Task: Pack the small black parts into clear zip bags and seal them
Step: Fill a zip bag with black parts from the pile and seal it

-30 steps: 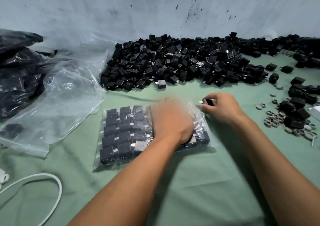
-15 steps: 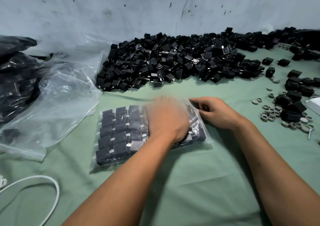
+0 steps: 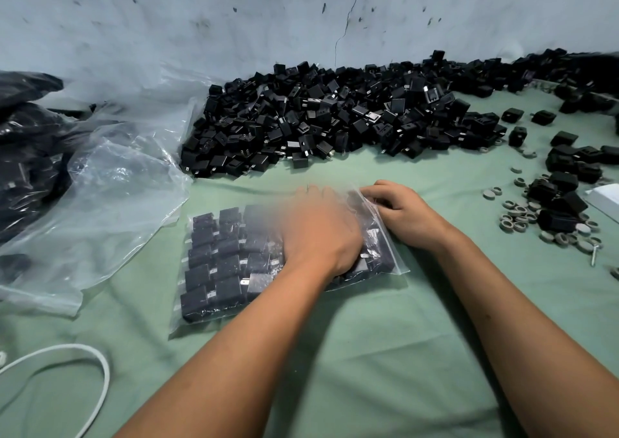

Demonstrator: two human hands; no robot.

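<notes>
Seen from the head camera: a person works at a table covered in green cloth (image 3: 385, 354), filling a clear zip bag (image 3: 395, 263) with small black parts (image 3: 221, 266) that lie in neat rows inside it. The bag lies flat on the cloth in front of the person, its open mouth toward the right.

The left hand (image 3: 318, 233), blurred with motion, lies over the right half of the bag; whether it is on top of the film or reaching in among the parts cannot be told, nor whether its fingers are curled on anything. The right hand (image 3: 398, 213) sits at the bag's far right corner, fingers curled and pinching the plastic at the mouth. Whether it also holds a part there cannot be made out.

Beyond the bag, a large heap of loose black parts (image 3: 335, 119) runs along the foot of the pale wall (image 3: 234, 18). More loose parts and small grey rings (image 3: 522, 209) are scattered to the right. Crumpled clear plastic bags (image 3: 110, 183) lie to the left, and a white cable (image 3: 100, 370) loops at the near left.

The step in hand appears to be settling the last parts into the bag, which looks close to full. The next move likely calls for flattening the contents clear of the mouth, then pressing the zip strip closed along its whole length.
</notes>
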